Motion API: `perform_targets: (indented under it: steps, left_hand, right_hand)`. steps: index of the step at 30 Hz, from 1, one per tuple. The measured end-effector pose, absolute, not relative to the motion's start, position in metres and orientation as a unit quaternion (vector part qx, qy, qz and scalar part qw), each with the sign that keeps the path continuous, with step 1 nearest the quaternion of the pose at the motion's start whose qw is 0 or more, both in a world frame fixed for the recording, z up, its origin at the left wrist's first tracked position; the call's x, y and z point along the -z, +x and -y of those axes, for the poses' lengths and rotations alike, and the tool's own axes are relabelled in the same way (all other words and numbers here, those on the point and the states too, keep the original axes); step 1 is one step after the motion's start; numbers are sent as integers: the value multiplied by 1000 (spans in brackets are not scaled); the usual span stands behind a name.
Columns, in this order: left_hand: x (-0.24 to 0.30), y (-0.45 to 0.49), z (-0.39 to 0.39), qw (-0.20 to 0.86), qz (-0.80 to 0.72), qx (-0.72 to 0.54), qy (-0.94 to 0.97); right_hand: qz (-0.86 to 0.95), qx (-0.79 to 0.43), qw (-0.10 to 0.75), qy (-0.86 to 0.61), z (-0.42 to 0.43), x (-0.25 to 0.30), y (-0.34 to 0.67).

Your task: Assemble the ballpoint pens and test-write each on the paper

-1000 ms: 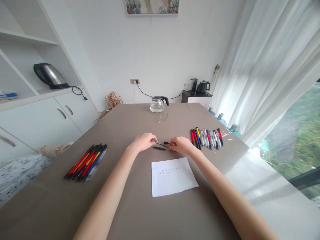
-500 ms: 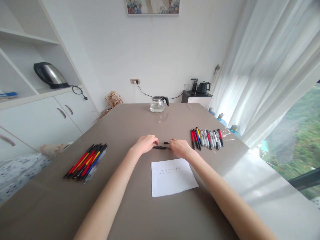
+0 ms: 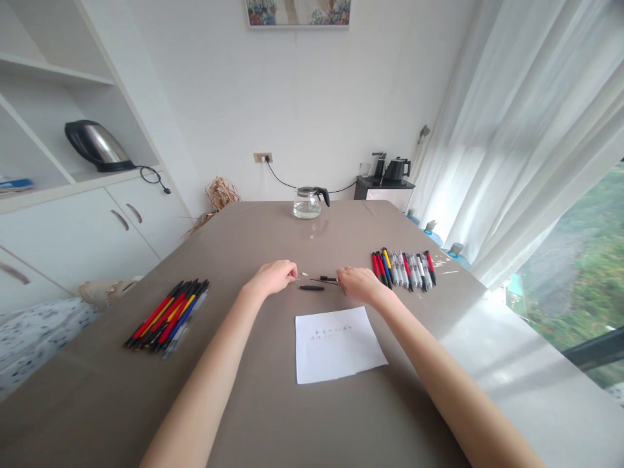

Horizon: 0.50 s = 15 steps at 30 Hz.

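Pen parts lie on the table between my hands. My left hand is closed in a pinch, and a tiny pale tip shows at its fingers; what it holds is too small to name. To its right a small whitish piece rests on the table. A black pen barrel lies loose, touched by neither hand. My right hand is closed around the end of a thin pen refill that points left. Just beyond the refill is a short black pen part, partly beside the right fingers.
A sheet of paper with writing lies nearer me. Several pens are bunched at the left, and a row of pens lies at the right. A glass pot stands at the far edge of the brown table.
My left hand has let go of the black pen barrel and moved left. My right hand has shifted slightly right; the thin refill and small whitish piece now show.
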<state>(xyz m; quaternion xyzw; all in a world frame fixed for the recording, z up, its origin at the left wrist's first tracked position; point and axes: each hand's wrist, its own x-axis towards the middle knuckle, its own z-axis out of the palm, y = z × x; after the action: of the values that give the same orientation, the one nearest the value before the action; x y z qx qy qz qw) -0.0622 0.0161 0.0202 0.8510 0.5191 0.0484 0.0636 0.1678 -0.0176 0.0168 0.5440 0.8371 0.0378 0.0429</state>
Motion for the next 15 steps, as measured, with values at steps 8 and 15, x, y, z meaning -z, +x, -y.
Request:
perform_targets:
  steps: [8, 15]
  left_hand:
    - [-22, -60, -14, 92, -513, -43, 852]
    - [-21, -57, -13, 106, -508, -39, 854]
  right_hand:
    - [-832, -23, 50, 551, 18, -16, 167]
    - [-825, -12, 67, 561, 17, -13, 164]
